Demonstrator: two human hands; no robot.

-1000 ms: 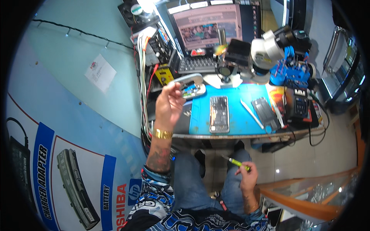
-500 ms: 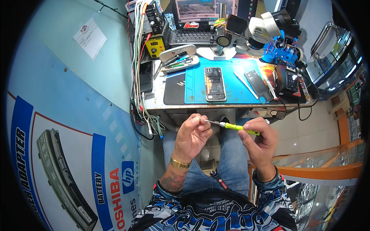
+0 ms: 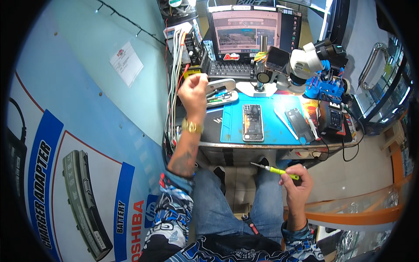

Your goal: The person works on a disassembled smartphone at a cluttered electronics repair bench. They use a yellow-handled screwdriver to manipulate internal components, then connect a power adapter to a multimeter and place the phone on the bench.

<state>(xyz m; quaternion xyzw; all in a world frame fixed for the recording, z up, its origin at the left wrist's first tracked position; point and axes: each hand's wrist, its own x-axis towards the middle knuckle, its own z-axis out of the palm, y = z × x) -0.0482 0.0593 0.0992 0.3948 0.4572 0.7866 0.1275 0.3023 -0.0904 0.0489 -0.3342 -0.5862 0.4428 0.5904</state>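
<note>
My right hand (image 3: 297, 185) grips the yellow-green handle of a small screwdriver (image 3: 278, 170) over my lap. Its thin dark shaft points left, touching nothing. Out over the left side of the bench, my left hand (image 3: 194, 92) is raised with its fingers pinched together; whatever they may hold is too small to make out. It appears in front of an open tool case (image 3: 223, 98) with pens and slim tools inside. A smartphone (image 3: 253, 124) with its back cover off and its inner parts showing lies on the blue work mat (image 3: 231, 126).
Right of the phone are a white stick-like tool (image 3: 286, 123) and a dark phone panel (image 3: 300, 126). A microscope (image 3: 301, 65) stands behind, beside a keyboard (image 3: 231, 70) and monitor (image 3: 248, 32). Hanging cables (image 3: 172, 100) run down the left. A black device (image 3: 331, 121) sits at right.
My left hand has left the screwdriver tip and reached forward and left toward the tool case. My right hand has stayed over my lap with the screwdriver. The view has tilted up.
</note>
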